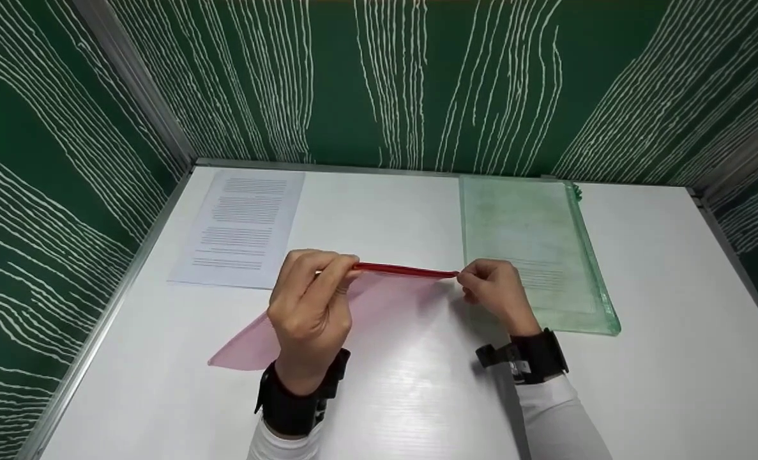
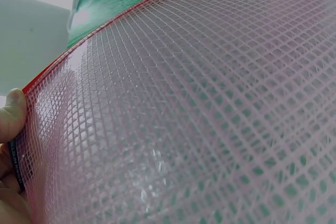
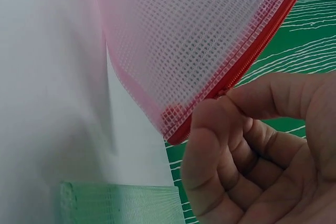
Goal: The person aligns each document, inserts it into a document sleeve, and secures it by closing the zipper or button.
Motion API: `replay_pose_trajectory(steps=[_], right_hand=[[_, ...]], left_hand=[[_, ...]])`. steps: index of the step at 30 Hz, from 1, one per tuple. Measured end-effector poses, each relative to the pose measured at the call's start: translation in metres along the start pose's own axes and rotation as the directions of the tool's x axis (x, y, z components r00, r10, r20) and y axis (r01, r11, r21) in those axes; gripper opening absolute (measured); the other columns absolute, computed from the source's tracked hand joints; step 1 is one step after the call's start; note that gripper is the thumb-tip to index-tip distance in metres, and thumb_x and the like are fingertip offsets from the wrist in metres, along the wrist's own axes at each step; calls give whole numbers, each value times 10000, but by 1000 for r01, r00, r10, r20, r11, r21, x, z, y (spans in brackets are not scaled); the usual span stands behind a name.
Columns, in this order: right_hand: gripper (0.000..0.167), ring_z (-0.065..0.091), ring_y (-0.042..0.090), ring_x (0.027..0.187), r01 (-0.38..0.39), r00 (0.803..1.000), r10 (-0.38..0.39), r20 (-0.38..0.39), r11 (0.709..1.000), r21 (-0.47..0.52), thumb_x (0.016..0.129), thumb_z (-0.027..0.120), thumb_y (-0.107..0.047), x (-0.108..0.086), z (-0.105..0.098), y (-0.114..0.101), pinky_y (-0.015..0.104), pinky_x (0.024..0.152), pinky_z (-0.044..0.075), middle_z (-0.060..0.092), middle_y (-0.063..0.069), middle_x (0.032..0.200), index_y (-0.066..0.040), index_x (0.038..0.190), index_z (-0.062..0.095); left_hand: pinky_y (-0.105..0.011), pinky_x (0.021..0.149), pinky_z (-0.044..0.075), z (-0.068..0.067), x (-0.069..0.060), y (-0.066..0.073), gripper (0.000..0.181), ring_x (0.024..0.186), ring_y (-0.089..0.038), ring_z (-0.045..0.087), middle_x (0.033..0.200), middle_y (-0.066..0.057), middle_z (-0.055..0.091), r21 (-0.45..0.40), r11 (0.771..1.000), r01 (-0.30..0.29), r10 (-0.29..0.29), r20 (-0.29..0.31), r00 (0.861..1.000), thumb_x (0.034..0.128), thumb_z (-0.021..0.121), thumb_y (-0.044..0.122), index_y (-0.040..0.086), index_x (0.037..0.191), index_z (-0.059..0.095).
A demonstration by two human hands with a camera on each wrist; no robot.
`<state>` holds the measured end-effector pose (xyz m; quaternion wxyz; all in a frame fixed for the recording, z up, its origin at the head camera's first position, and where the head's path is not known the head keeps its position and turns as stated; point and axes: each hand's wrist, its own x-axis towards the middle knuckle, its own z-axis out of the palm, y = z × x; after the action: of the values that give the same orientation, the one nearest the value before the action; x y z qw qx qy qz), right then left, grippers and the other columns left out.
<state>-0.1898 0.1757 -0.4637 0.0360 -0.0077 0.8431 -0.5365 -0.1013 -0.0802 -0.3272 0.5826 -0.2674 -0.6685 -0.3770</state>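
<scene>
A pink mesh zipper pouch (image 1: 391, 297) with a red zipper edge is held up above the white table. My left hand (image 1: 311, 300) grips its zipper edge near the left end. At the other end, my right hand (image 1: 497, 287) pinches the red zipper between thumb and forefinger. The right wrist view shows that pinch close to the pouch's corner, with the right hand (image 3: 262, 145) beside the red zipper (image 3: 252, 51); the zipper pull itself is hidden by the fingers. In the left wrist view the pouch's mesh (image 2: 173, 114) fills most of the picture, with the left thumb (image 2: 11, 116) at its edge.
A green mesh pouch (image 1: 519, 223) with a printed sheet inside lies at the table's back right. One printed paper sheet (image 1: 238, 230) lies at the back left. Green walls (image 1: 334, 83) with white lines stand along the table's back and sides.
</scene>
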Motion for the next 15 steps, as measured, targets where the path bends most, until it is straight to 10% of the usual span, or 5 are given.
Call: replay_pose_trajectory(steps=[15], right_hand=[[157, 569, 147, 528, -15, 999, 14, -29, 999, -29, 805, 610, -109, 3, -2, 3, 274, 511, 459, 605, 50, 592, 38, 766, 649]], left_hand=[[-228, 609, 457, 2, 1, 2, 57, 636, -195, 521, 697, -86, 606, 2, 999, -35, 35, -34, 999, 757, 703, 16, -36, 779, 696]])
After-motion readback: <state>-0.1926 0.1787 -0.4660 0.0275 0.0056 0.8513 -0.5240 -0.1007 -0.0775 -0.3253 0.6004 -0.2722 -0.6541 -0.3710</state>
